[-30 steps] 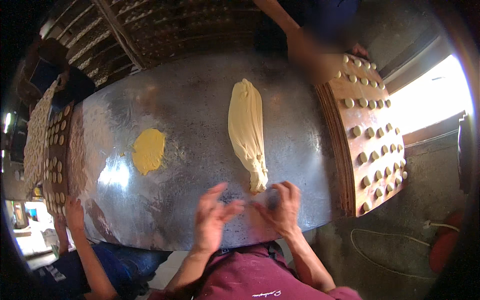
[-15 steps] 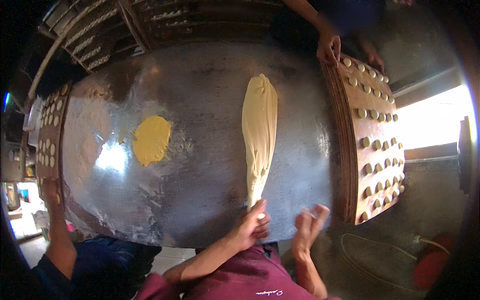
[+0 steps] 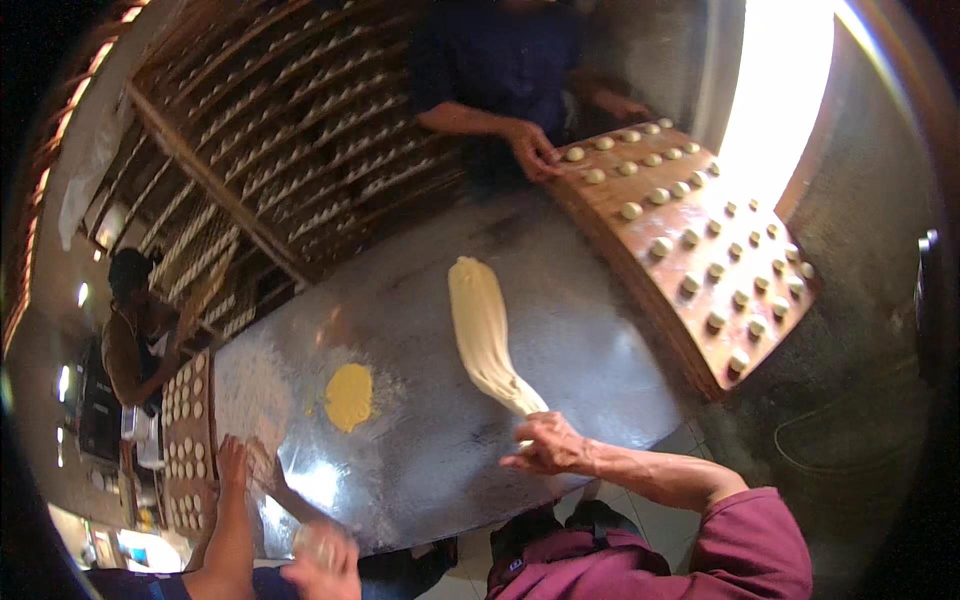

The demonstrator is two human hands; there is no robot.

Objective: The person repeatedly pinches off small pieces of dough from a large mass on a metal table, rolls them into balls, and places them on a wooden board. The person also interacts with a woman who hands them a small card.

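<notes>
A long pale dough strip (image 3: 480, 320) lies on the dark worktop (image 3: 430, 470), wide at its far end and narrowing toward me. My right hand (image 3: 548, 443) is closed around its near end, with a bit of pale dough showing between the fingers. Low at the left, a blurred hand (image 3: 325, 560), which looks like my left, is raised over the near side of the worktop. Its fingers are smeared by motion, so whether it holds anything cannot be made out. A flat yellow patch (image 3: 349, 397) sits on the worktop left of the strip.
At the right a person's hand (image 3: 535, 150) touches stacked wooden boards (image 3: 625, 250) bearing several dough rounds. Another person's hands (image 3: 232, 462) are at the left, near a second board (image 3: 212, 400) of rounds. Behind stand slatted racks (image 3: 205, 190).
My view has turned and tilted. The dough's near end has passed from my left hand to my right, which was free before. My left hand has moved off to the left.
</notes>
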